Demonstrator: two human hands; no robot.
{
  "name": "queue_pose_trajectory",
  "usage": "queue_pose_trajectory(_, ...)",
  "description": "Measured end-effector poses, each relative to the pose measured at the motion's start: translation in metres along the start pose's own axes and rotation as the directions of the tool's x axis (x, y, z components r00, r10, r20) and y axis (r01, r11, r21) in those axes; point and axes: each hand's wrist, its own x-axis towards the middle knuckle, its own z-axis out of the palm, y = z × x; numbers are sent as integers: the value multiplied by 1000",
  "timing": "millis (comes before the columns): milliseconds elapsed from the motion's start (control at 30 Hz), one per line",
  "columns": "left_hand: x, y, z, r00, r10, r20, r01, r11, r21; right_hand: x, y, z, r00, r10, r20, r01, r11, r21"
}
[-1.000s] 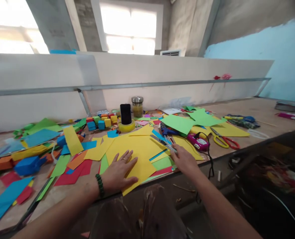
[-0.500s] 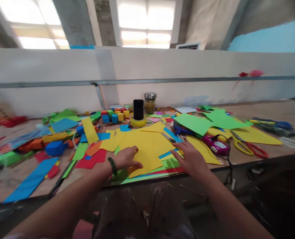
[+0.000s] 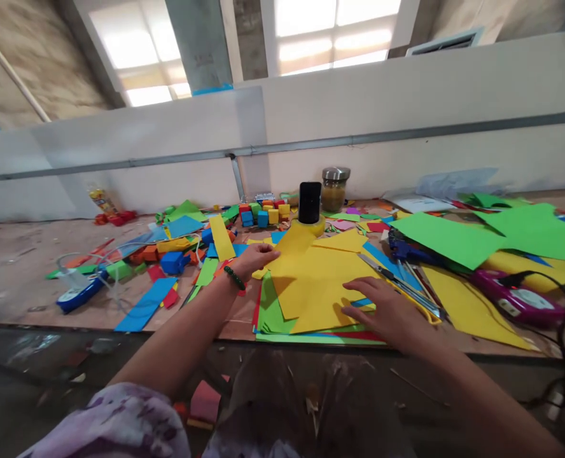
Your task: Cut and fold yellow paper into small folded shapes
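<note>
A pile of yellow paper sheets point(image 3: 318, 280) lies on the workbench in front of me, over green point(image 3: 270, 312) and red sheets. My left hand point(image 3: 256, 257), with a green bead bracelet at the wrist, reaches to the pile's far left edge and its fingers curl on a yellow sheet. My right hand point(image 3: 387, 312) rests flat on the near right part of the yellow pile, fingers spread. A metal ruler or blade point(image 3: 392, 280) lies just beyond the right hand.
A black phone point(image 3: 310, 202) stands in a yellow tape roll beside a glass jar point(image 3: 334, 189). Coloured cubes point(image 3: 263, 213), blue and green paper scraps point(image 3: 146, 302), large green sheets point(image 3: 454, 238) and a magenta glue gun point(image 3: 518, 302) with a cord crowd the bench. A wall with a metal rail stands behind.
The view has swung left and down. My left hand moved from the near middle of the yellow pile out to its far left edge. My right hand slid onto the pile.
</note>
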Motion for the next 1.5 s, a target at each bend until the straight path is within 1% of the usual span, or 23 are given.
queue_pose_trajectory(67, 7, -7, -4, 996, -29, -81, 33, 998, 53, 19, -2, -3, 992, -39, 118, 42, 999, -20)
queue_pose_trajectory(133, 11, -17, -7, 988, -53, -142, 70, 990, 119, 42, -2, -7, 966, -59, 250, 72, 996, -44)
queue_pose_trajectory(233, 10, -33, -17, 980, -90, -179, 132, 961, 241, 76, 3, -11, 917, -61, 394, 79, 996, -31)
queue_pose_trajectory(300, 7, -41, -26, 975, -92, -200, 155, 932, 327, 95, 9, -9, 879, -79, 471, 83, 996, 12)
queue_pose_trajectory(333, 4, -42, -29, 973, -85, -215, 161, 916, 367, 101, 12, -6, 867, -81, 492, 87, 996, 11)
queue_pose_trajectory(400, 0, -41, -32, 965, -53, -256, 163, 886, 433, 109, 17, -1, 870, -88, 485, 111, 994, -18)
queue_pose_trajectory(500, -5, -26, -23, 956, 49, -289, 105, 862, 495, 109, 23, 4, 893, -81, 443, 108, 994, -34)
queue_pose_trajectory(533, -6, -19, -17, 958, 93, -272, 60, 861, 505, 107, 24, 4, 895, -70, 441, 87, 996, -17)
queue_pose_trajectory(600, -5, -4, -2, 967, 170, -190, -50, 858, 512, 106, 26, 2, 879, -49, 475, 29, 998, 50)
queue_pose_trajectory(667, -3, 10, 13, 968, 250, -34, -203, 853, 481, 108, 27, -1, 845, -59, 532, -9, 992, 124)
queue_pose_trajectory(733, 1, 22, 24, 949, 297, 110, -315, 852, 419, 115, 25, -6, 820, -83, 566, -17, 985, 169)
queue_pose_trajectory(767, 3, 26, 29, 934, 316, 169, -358, 847, 392, 120, 23, -7, 819, -96, 566, -9, 984, 179)
queue_pose_trajectory(833, 7, 29, 36, 910, 336, 242, -407, 837, 367, 127, 18, -10, 824, -124, 552, 19, 981, 192)
queue_pose_trajectory(867, 8, 29, 39, 905, 333, 263, -413, 834, 365, 130, 15, -10, 830, -138, 540, 35, 980, 197)
queue_pose_trajectory(933, 9, 24, 43, 913, 282, 294, -384, 836, 393, 130, 9, -8, 845, -131, 519, 50, 985, 168)
queue_pose_trajectory(1000, 8, 17, 47, 921, 221, 322, -354, 820, 450, 124, 5, -3, 851, -85, 518, 49, 995, 84)
queue_pose_trajectory(1033, 6, 14, 49, 918, 213, 335, -361, 800, 480, 120, 4, -1, 851, -60, 521, 48, 998, 37)
queue_pose_trajectory(1100, 4, 10, 54, 908, 226, 354, -389, 770, 506, 113, 3, 3, 840, -19, 543, 43, 999, -32)
queue_pose_trajectory(1133, 3, 9, 56, 904, 229, 360, -394, 773, 498, 110, 3, 4, 833, -4, 553, 39, 998, -52)
queue_pose_trajectory(1233, 1, 9, 60, 907, 170, 385, -334, 847, 413, 108, 4, 4, 801, 13, 599, 30, 998, -61)
queue_pose_trajectory(1333, 3, 9, 58, 889, 114, 444, -258, 925, 280, 110, 7, 2, 784, -46, 619, 7, 998, 65)
queue_pose_trajectory(1433, 7, 8, 52, 857, 136, 498, -226, 966, 125, 114, 9, 2, 796, -163, 582, -9, 960, 280)
queue_pose_trajectory(1500, 8, 8, 49, 856, 162, 491, -218, 974, 60, 115, 8, 5, 803, -213, 556, -10, 929, 371)
